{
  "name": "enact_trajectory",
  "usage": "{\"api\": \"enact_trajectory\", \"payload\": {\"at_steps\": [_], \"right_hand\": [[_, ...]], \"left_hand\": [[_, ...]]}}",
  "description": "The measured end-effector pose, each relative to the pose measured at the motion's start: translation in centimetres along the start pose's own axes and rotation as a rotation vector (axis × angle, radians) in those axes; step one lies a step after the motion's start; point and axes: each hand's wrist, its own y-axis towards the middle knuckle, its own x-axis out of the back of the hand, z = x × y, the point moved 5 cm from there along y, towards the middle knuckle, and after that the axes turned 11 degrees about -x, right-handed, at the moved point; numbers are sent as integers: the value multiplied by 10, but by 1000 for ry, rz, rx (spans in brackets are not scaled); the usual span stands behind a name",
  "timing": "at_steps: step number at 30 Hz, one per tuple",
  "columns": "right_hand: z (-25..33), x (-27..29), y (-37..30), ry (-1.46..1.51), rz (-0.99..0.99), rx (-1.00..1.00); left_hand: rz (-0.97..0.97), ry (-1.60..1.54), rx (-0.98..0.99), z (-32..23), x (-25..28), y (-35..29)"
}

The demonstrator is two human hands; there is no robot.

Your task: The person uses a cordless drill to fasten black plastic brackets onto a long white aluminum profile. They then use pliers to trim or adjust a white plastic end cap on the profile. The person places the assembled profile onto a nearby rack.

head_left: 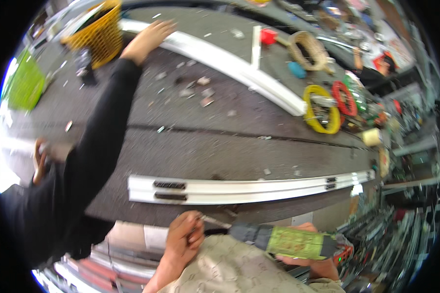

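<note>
Table [205, 141] fills my view, a white rail [239, 188] lying along its near edge. Below it my right hand [308, 259] grips a green drill [288, 241] (bit pointing left); my left hand [186, 239] pinches the bit [215, 222].

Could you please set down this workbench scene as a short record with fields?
Left hand: fingers pinched at the tip of a power tool, at the bench's near edge
Right hand: under the tool's green body, mostly hidden
Nearest work: long white profile with dark slots, lying flat on the grey bench
Co-worker: black sleeve; hand on a second white frame
Far side: yellow basket
</note>
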Motion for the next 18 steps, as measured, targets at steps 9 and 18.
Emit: {"api": "enact_trajectory", "payload": {"at_steps": [9,18], "right_hand": [[-4,24,31,16,196,-37],[21,28,69,-277,415,-70]], "left_hand": [[-58,-85,-62,26,-11,-2],[-96,-161,-63,21,-23,-1]]}}
